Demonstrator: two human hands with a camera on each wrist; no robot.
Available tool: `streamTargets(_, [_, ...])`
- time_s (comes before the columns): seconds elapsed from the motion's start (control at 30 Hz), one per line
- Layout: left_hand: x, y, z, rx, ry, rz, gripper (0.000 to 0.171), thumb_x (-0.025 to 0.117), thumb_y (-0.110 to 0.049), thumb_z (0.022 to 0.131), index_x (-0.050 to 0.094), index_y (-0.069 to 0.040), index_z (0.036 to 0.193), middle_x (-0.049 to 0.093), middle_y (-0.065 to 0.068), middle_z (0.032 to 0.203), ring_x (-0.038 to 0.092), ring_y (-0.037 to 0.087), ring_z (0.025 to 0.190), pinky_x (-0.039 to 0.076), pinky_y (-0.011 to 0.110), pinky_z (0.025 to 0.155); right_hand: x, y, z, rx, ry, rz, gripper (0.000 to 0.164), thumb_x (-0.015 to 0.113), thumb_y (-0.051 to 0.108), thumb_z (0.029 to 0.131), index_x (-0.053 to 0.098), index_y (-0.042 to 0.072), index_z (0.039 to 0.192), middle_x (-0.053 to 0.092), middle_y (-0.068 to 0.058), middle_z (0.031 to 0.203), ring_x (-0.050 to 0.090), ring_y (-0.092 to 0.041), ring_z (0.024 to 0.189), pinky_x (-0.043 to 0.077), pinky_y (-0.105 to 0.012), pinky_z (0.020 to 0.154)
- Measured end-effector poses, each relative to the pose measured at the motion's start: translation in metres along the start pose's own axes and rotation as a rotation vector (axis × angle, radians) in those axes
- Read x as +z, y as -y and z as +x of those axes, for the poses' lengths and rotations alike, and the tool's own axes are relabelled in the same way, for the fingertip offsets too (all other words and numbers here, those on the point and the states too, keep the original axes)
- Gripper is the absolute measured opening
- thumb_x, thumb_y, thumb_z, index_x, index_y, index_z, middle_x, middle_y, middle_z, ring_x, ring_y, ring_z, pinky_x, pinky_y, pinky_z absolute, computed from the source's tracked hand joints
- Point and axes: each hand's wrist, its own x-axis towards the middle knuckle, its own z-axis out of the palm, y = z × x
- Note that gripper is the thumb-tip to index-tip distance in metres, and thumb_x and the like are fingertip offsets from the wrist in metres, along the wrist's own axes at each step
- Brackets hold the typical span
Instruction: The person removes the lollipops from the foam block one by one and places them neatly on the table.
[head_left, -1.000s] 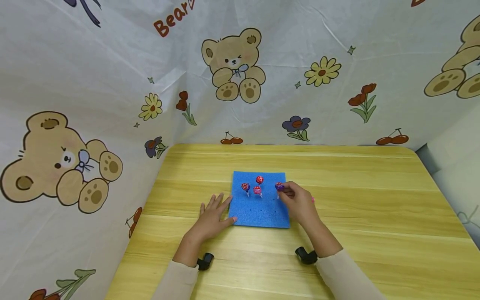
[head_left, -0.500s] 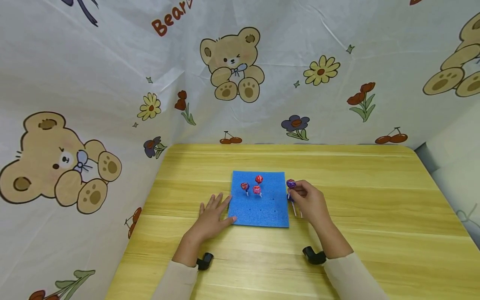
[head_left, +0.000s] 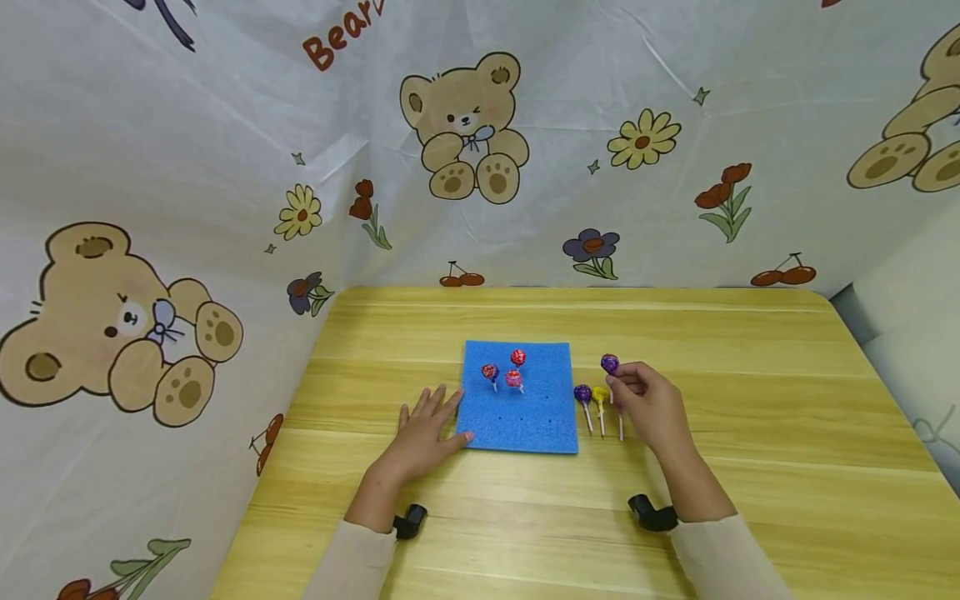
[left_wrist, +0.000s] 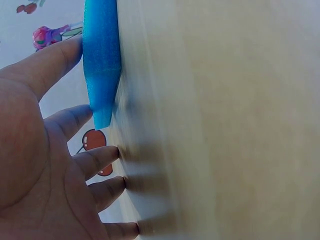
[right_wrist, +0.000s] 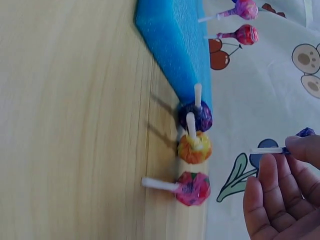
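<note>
My right hand (head_left: 651, 410) pinches a purple-wrapped lollipop (head_left: 610, 363) by its stick between thumb and fingers, lifted off the table; its white stick shows in the right wrist view. Under and beside that hand lie a purple lollipop (head_left: 582, 393), a yellow one (head_left: 600, 394) and a pink-red lollipop (right_wrist: 193, 189), whose head my fingers hide in the head view. Three lollipops stand in a blue foam block (head_left: 517, 433): a red-and-blue one (head_left: 490, 372), a red one (head_left: 518, 357) and a pink one (head_left: 513, 379). My left hand (head_left: 422, 437) rests with spread fingers at the foam's left edge, thumb and index touching it.
Several small holes show in the foam's upper face. A wooden table (head_left: 735, 375) carries everything, its far edge meeting a white cloth (head_left: 570, 75) printed with bears and flowers. Each wrist wears a black camera (head_left: 651, 512).
My right hand has drawn the purple lollipop out of the foam's right side and carried it right, above the loose lollipops, which now show. The left hand stays still.
</note>
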Motion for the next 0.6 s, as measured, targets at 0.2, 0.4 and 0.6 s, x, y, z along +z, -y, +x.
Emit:
streamTargets(0.2, [-0.001, -0.001, 0.000, 0.000, -0.001, -0.008, 0.077, 0.059, -0.055, 0.098, 0.024, -0.030, 0.162, 0.014, 0.009, 0.171, 0.002, 0.037, 0.159, -0.002, 0.072, 0.121, -0.009, -0.011, 0.001, 0.018, -0.027, -0.050, 0.027, 0.064, 0.028, 0.101, 0.068, 0.005, 0.115, 0.073, -0.014, 0.109, 0.063, -0.010, 0.088, 0.051, -0.012, 0.070])
streamTargets(0.4, [-0.002, -0.001, -0.001, 0.007, -0.007, -0.010, 0.076, 0.059, -0.054, 0.098, 0.026, -0.028, 0.162, 0.015, 0.011, 0.171, 0.003, 0.038, 0.159, -0.002, 0.072, 0.121, -0.016, -0.022, -0.001, 0.041, -0.026, -0.091, 0.028, 0.065, 0.027, 0.100, 0.069, 0.004, 0.114, 0.073, -0.016, 0.107, 0.065, -0.017, 0.090, 0.050, -0.015, 0.069])
streamTargets(0.6, [-0.002, -0.001, -0.001, 0.007, -0.005, -0.010, 0.077, 0.060, -0.054, 0.098, 0.025, -0.028, 0.162, 0.015, 0.011, 0.171, 0.003, 0.038, 0.159, -0.002, 0.072, 0.121, -0.022, -0.033, -0.005, 0.086, 0.004, -0.114, 0.032, 0.063, 0.030, 0.101, 0.068, 0.002, 0.115, 0.071, -0.017, 0.107, 0.065, -0.022, 0.091, 0.049, -0.019, 0.067])
